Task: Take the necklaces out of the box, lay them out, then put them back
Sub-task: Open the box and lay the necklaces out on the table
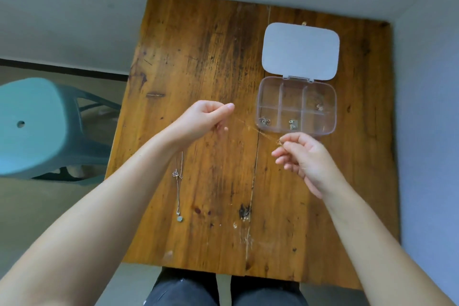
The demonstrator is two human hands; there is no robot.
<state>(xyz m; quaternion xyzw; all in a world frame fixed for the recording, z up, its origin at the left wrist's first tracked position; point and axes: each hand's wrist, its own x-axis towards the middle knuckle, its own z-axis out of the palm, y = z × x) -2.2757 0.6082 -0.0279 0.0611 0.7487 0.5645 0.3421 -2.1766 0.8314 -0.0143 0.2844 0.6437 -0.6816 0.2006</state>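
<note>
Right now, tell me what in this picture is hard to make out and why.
Head view: the gold chain stretched between left hand and right hand is thin and faint against the wooden table; wide-angle distortion bends the table edges and stretches the forearms; the clear box shows its small contents only vaguely; light is soft, without hard shadows.

A plain room in a home, by the look of it: a worn, stained wooden table (211, 69) pushed against bare pale walls (74, 7), with 1 teal plastic stool (37, 126) standing to the table's left on a dull floor (37, 218) edged by a dark skirting (62, 68).
</note>
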